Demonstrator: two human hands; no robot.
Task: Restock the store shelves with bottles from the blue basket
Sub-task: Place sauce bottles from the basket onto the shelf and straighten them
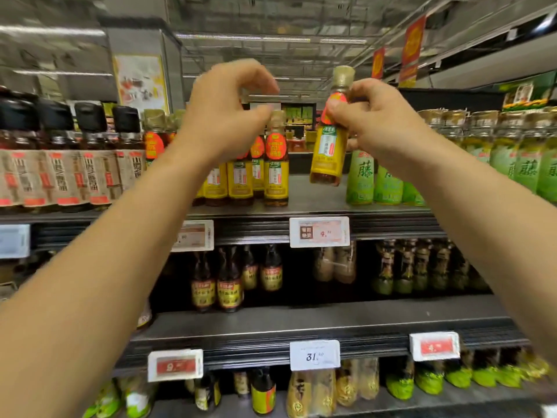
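My right hand (373, 122) grips a small yellow-labelled oil bottle (330, 152) by its neck and holds it in the air above a bare gap on the top shelf (316, 203). Just left of the gap stand several matching yellow-labelled bottles (275, 173). My left hand (229, 113) hovers over their caps with curled, parted fingers and nothing in it. The blue basket is out of view.
Dark bottles with brown labels (63, 164) fill the top shelf's left end, green-labelled bottles (388, 179) its right. Price tags (319, 232) hang on the shelf edges. Lower shelves (301, 327) hold more dark and green bottles.
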